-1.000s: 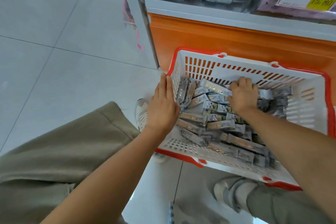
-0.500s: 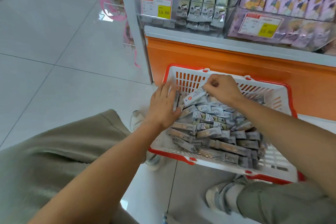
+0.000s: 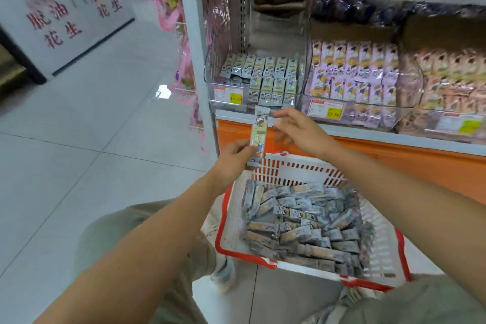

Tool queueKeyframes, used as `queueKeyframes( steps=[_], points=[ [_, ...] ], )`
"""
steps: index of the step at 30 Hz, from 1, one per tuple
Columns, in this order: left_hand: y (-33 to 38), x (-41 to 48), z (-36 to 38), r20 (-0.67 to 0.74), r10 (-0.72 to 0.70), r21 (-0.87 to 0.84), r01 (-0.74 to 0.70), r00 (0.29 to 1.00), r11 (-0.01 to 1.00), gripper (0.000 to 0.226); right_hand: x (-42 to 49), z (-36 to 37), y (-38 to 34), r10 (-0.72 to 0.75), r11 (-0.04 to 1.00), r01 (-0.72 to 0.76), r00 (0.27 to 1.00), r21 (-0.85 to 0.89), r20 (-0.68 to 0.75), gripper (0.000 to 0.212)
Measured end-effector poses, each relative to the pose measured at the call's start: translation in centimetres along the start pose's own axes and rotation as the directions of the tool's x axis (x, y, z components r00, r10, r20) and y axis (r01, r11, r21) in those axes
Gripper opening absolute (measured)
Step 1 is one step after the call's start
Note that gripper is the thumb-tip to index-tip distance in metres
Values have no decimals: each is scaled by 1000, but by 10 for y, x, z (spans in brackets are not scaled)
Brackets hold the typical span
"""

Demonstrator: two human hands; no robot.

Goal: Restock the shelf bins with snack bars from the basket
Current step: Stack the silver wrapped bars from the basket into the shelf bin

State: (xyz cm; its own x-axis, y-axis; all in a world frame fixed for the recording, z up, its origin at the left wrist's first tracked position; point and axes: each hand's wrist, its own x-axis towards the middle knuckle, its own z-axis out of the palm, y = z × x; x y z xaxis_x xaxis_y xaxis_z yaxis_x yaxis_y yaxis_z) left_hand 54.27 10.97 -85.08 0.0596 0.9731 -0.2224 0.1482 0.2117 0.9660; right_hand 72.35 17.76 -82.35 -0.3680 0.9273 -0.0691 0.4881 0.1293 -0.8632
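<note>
A white basket with a red rim (image 3: 222, 221) sits on the floor before me, filled with several grey snack bars (image 3: 302, 221). Above its far edge I hold one snack bar (image 3: 259, 134) upright. My left hand (image 3: 232, 156) grips its lower end. My right hand (image 3: 302, 130) pinches its upper right edge with thumb and forefinger. Just behind the bar is a clear shelf bin (image 3: 210, 81) on the lowest shelf, holding rows of the same grey bars (image 3: 265, 73).
A second clear bin (image 3: 413, 92) of purple packs stands to the right, with more bins beyond. Yellow price tags (image 3: 235, 98) hang on the bin fronts. An orange shelf base (image 3: 394, 155) runs behind the basket. White tiled floor (image 3: 92, 139) lies to the left.
My right hand lifted a bar out of the basket up toward the shelf. My left hand left the basket rim and took the bar's lower end. My view tilted up to the shelf.
</note>
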Motion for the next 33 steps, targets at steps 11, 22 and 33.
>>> queueKeyframes(
  steps=[11,22,33],
  points=[
    [80,41,-47,-321,170,260,-86,932,962,44,47,-30,-53,-236,962,206,957,-177,-167,31],
    [131,139,-61,-475,324,226,-242,818,944,50,101,-70,-44,-330,863,187,913,-470,-241,33],
    [109,222,-54,-201,206,701,-6,958,713,40,152,-37,-35,3,659,165,975,-734,222,54]
  ],
)
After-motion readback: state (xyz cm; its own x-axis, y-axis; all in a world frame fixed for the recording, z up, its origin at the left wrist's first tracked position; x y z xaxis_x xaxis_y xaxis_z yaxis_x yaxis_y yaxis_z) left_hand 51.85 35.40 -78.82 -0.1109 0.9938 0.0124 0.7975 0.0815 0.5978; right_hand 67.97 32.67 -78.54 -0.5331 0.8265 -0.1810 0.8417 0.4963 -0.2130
